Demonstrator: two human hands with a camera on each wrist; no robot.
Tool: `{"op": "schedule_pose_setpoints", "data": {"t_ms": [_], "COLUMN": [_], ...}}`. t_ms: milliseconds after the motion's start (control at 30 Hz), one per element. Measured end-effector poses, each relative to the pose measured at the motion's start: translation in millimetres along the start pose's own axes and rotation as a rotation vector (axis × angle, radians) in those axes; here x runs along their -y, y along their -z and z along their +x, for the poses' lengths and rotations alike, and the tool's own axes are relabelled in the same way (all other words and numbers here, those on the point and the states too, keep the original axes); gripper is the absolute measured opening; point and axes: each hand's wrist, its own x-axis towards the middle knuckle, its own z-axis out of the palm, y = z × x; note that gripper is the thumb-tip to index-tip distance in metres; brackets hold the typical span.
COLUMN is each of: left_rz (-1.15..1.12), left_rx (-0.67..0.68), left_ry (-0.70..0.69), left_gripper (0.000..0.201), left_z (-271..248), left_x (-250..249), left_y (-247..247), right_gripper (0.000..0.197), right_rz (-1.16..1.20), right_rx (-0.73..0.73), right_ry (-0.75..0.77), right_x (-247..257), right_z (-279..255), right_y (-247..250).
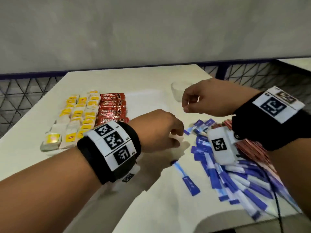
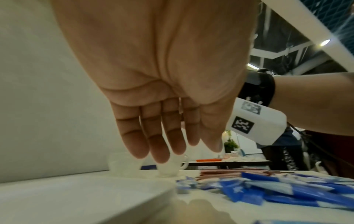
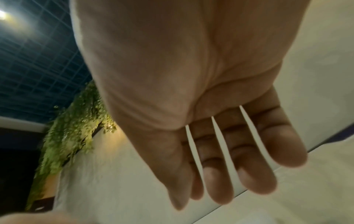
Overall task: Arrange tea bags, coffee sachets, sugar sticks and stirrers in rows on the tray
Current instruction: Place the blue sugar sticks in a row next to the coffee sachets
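Observation:
Yellow-and-white tea bags (image 1: 75, 121) lie in rows at the left of the white tray (image 1: 146, 105), with a column of red coffee sachets (image 1: 111, 110) beside them. Blue sugar sticks (image 1: 235, 179) (image 2: 287, 191) are heaped on the table to the right, next to reddish stirrers (image 1: 249, 148) (image 2: 229, 172). My left hand (image 1: 175, 137) (image 2: 172, 151) hovers between tray and heap, its fingers straight and holding nothing. My right hand (image 1: 186, 106) (image 3: 229, 189) hangs higher, above the tray's right side, fingers relaxed and holding nothing.
One blue sugar stick (image 1: 186, 179) lies alone on the table in front of my left hand. Two clear glass cups (image 1: 179, 91) (image 2: 124, 165) stand at the back. A grey wall and a dark mesh railing run behind the table.

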Motion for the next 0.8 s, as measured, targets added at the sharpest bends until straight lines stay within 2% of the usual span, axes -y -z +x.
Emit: {"op": "schedule_pose_setpoints", "data": {"t_ms": [233, 367, 467, 633, 733, 800], "left_rz": [0.006, 0.064, 0.056, -0.022, 0.006, 0.109], "left_rx": [0.061, 0.147, 0.196, 0.165, 0.196, 0.239], "left_ry": [-0.162, -0.315, -0.447, -0.742, -0.838, -0.871], "left_gripper": [0.041, 0.049, 0.055, 0.040, 0.037, 0.034], "left_z": [34, 54, 64, 62, 61, 62], "left_x": [-47, -70, -84, -100, -107, -109], "left_y": [-2, -2, -2, -13, -20, -25], "right_gripper": [0.017, 0.015, 0.015, 0.010, 0.008, 0.010], "right_rz": [-0.156, -0.209, -0.243, -0.251, -0.217, -0.207], "right_rx": [0.099, 0.213, 0.235, 0.231, 0.217, 0.206], "right_ry": [-0.175, -0.182, -0.155, -0.110, -0.095, -0.086], "right_x": [-62, -79, -86, -95, -100, -102], "right_z": [-49, -54, -51, -49, -50, -51], "right_y": [-7, -8, -9, -13, -14, -15]}}
